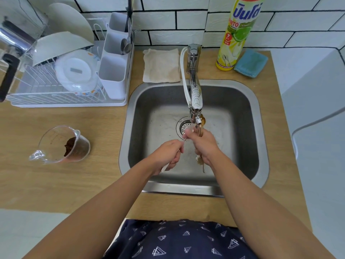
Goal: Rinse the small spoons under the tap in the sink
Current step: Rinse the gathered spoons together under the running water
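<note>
While both hands [186, 146] grip them, spoons [200, 126] sit beneath the tap [195, 101].

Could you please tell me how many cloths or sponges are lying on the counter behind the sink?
2: a beige cloth left of the tap, and a blue sponge right of the dish soap bottle.

Two hands, left [169, 154] and right [203, 143], over one sink [242, 128]; one tap [195, 96], one measuring cup [63, 144], one soap bottle [237, 32], two cloths [161, 65] [251, 63].
</note>
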{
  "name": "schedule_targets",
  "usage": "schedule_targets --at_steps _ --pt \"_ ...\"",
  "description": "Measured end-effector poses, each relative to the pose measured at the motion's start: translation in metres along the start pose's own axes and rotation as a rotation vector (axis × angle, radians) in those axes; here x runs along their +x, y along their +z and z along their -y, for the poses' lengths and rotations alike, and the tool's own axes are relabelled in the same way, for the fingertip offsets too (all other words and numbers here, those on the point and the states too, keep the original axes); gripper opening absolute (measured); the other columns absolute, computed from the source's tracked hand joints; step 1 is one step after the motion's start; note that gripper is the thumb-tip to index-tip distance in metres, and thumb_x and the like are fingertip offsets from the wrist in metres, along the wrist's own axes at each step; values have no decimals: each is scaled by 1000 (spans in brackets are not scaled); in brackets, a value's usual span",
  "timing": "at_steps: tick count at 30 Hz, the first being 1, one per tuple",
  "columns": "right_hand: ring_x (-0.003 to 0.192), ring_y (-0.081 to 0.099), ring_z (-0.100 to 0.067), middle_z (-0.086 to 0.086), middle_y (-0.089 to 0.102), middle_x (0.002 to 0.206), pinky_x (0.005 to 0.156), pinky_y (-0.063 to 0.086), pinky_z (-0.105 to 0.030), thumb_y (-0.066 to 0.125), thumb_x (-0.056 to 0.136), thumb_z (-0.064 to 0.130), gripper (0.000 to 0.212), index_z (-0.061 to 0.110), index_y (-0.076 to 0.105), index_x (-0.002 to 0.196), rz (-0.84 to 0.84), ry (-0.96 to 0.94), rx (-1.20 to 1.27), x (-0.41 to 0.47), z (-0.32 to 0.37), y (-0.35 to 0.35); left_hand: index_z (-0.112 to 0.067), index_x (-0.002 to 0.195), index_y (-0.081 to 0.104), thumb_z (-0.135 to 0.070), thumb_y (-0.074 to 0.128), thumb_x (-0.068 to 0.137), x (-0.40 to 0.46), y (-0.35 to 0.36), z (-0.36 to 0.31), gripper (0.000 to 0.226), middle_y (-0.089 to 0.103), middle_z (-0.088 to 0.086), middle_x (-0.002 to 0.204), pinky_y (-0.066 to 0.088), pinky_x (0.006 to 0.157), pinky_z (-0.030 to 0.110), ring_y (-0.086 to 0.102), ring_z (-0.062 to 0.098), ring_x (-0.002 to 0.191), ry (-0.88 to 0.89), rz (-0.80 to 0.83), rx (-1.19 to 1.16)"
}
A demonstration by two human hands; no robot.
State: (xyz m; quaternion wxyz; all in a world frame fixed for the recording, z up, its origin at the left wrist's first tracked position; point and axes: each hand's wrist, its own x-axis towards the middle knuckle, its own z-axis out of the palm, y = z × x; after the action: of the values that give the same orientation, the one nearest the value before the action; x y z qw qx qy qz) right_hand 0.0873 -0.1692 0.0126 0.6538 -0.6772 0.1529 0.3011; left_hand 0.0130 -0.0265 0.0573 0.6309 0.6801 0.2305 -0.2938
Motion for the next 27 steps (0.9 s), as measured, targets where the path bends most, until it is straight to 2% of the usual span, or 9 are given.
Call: schedule_targets --at_steps 2,6,9,13,17,19,21,25,27 --pt "40 24 -7 2 82 89 35 24 -20 64 101 31 20 13 71 98 -22 43 75 2 1 -2 -17 82 50 -39 40 97 2 0 2 29 36 -1 49 19 38 22 23 14 39 -35 -26 20" --pt "44 24 -8 -19 75 110 40 23 -24 67 99 32 19 20 79 91 27 77 113 0 0 -6 -23 73 46 -47 46 94 7 -3 8 31 46 -5 58 26 45 25 33 11 46 27 -163 235" --pt "44 26 -7 -11 80 106 40 24 -23 69 99 29 15 17 77 96 28 62 107 -1 -3 -3 -26 72 51 -46 47 98 7 -4 12 33 55 -9 60 36 53 28 44 3 48 140 -196 379" --pt "36 23 -5 -8 82 98 33 21 -19 54 106 25 24 10 72 105 -6 136 333 2 3 -6 -21 85 59 -47 47 102 12 -11 12 34 61 -2 73 42 65 35 52 15 67 215 -174 535" --pt "37 23 -2 6 76 77 34 19 -18 58 105 28 37 15 82 80 -1 94 457 -1 9 -23 -25 78 67 -53 55 96 31 -12 2 35 55 -12 61 42 62 32 50 9 62 221 -240 455" --pt "35 23 -2 10 72 68 33 20 -17 56 106 26 30 10 79 97 -64 37 501 0 14 -36 -28 69 68 -59 57 92 43 -9 -10 40 55 -15 52 41 59 30 51 6 57 221 -266 438" --pt "35 23 -3 11 72 65 33 21 -16 54 107 28 31 3 73 111 -156 -5 557 3 23 -52 -30 68 69 -58 54 94 55 -4 -19 41 60 -16 56 43 61 29 55 6 61 207 -219 409" --pt "39 26 -4 -1 82 106 37 25 -17 56 107 31 23 14 70 102 -252 -54 641 1 40 -82 -25 76 66 -42 52 101 73 8 -29 34 60 -4 72 32 55 26 43 5 54 132 -115 154" --pt "39 28 -4 -1 80 112 37 27 -17 56 106 32 21 15 68 104 -258 -67 609 -1 44 -85 -20 74 63 -38 52 101 76 16 -35 34 56 5 78 26 52 26 36 10 53 86 -108 38"
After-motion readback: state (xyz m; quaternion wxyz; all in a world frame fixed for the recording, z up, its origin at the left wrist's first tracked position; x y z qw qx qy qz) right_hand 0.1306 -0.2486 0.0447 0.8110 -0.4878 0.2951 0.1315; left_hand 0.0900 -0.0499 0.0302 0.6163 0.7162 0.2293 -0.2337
